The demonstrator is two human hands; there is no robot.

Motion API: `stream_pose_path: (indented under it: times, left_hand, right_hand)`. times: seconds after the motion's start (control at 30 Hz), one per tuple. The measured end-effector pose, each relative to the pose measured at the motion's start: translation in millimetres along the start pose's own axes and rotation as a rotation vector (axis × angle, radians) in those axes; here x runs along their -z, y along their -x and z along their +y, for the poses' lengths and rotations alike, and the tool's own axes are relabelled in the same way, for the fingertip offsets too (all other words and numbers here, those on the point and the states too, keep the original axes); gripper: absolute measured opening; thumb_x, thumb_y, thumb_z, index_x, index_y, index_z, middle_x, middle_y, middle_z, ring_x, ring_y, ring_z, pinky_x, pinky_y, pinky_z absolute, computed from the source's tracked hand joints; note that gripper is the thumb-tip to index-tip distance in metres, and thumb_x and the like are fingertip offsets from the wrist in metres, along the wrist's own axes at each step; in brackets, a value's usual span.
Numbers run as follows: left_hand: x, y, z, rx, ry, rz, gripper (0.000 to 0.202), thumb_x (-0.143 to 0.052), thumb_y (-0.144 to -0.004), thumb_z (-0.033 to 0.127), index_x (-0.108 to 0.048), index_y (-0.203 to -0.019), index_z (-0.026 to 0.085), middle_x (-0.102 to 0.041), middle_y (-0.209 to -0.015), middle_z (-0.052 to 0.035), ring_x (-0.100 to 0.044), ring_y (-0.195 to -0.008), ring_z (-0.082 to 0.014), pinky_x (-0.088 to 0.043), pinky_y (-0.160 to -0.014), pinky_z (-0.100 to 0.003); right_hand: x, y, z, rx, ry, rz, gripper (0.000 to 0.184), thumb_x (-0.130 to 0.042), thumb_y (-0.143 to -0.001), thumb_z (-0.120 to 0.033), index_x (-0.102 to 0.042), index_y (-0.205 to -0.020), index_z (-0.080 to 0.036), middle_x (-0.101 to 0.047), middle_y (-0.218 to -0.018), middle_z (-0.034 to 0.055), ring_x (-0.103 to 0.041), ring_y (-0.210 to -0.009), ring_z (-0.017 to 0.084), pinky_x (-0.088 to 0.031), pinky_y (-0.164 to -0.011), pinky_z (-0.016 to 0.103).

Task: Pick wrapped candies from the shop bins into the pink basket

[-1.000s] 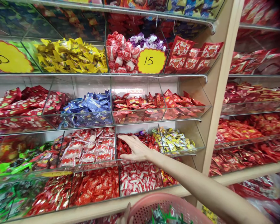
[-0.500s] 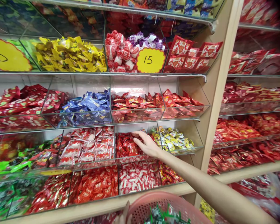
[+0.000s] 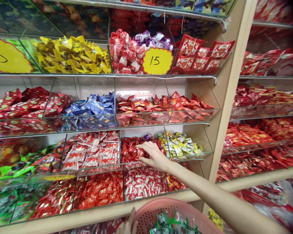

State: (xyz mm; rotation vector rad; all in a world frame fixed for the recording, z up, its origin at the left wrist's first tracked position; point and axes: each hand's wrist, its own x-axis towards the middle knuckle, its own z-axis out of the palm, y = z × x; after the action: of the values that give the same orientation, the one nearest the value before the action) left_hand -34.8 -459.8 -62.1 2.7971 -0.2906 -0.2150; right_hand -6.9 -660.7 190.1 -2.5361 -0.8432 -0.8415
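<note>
My right hand [image 3: 153, 156] reaches into a clear acrylic bin of red-wrapped sweets [image 3: 130, 150], its fingers curled and resting on the packets. Nothing shows held in it. Yellow-and-white sweets [image 3: 179, 146] fill the neighbouring bin, just right of my hand. At the bottom of the view, my left hand [image 3: 129, 226] grips the rim of a pink plastic basket [image 3: 168, 204]. Green-and-silver wrapped sweets [image 3: 169, 224] lie inside the basket, partly cut off by the frame edge.
Tiers of clear bins hold wrapped sweets in red, blue, yellow and green. A yellow price sign reading 15 [image 3: 157, 60] hangs on an upper bin. A wooden upright [image 3: 230, 87] separates this unit from another sweet-filled unit on the right.
My right hand has moved right from its spread position over the red sweets, and its fingers have curled. The view has tilted down slightly, showing more of the basket.
</note>
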Motion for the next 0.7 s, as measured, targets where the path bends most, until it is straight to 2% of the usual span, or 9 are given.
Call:
stream_pose_path:
  times: [0.13,0.3,0.5,0.7]
  left_hand:
    - [3.9,0.5,0.9,0.002,-0.021,-0.062,0.05,-0.026,-0.091,0.03,-0.024,-0.14,0.028,-0.066,-0.111,-0.0124,-0.061,-0.102,-0.0299,-0.047,-0.083,-0.042]
    - [9.3,6.3,0.5,-0.021,0.026,-0.063,0.051,-0.025,-0.09,0.032,-0.026,-0.14,0.026,-0.065,-0.111,-0.015,-0.06,-0.104,-0.0334,-0.046,-0.084,-0.046]
    - [15.5,11.4,-1.9,-0.035,0.124,-0.074,0.052,-0.032,-0.088,0.031,-0.03,-0.139,0.025,-0.061,-0.12,-0.013,-0.057,-0.11,-0.0294,-0.043,-0.091,-0.042]
    - [15.2,10.0,-5.9,-0.066,0.27,-0.086,0.061,-0.04,-0.083,0.029,-0.025,-0.141,0.016,-0.057,-0.127,-0.0129,-0.05,-0.12,-0.0244,-0.037,-0.101,-0.036]
  right_hand:
    - [0.7,7.0,-2.4,-0.015,-0.065,0.022,0.033,-0.058,-0.085,-0.024,-0.052,-0.117,-0.022,-0.057,-0.101,0.0056,-0.048,-0.094,0.02,-0.039,-0.083,0.035]
    - [3.1,20.4,-8.5,0.014,-0.287,0.143,0.018,-0.053,-0.087,-0.021,-0.057,-0.105,-0.022,-0.053,-0.093,0.0035,-0.051,-0.089,0.017,-0.042,-0.08,0.031]
    - [1.1,46.1,-16.3,-0.082,-0.415,0.332,0.015,-0.053,-0.087,-0.021,-0.059,-0.101,-0.024,-0.053,-0.098,0.0049,-0.053,-0.093,0.017,-0.044,-0.081,0.032]
    - [-11.5,50.6,-19.3,-0.111,-0.517,0.43,0.013,-0.056,-0.085,-0.021,-0.061,-0.096,-0.024,-0.056,-0.102,0.006,-0.053,-0.1,0.019,-0.042,-0.089,0.037]
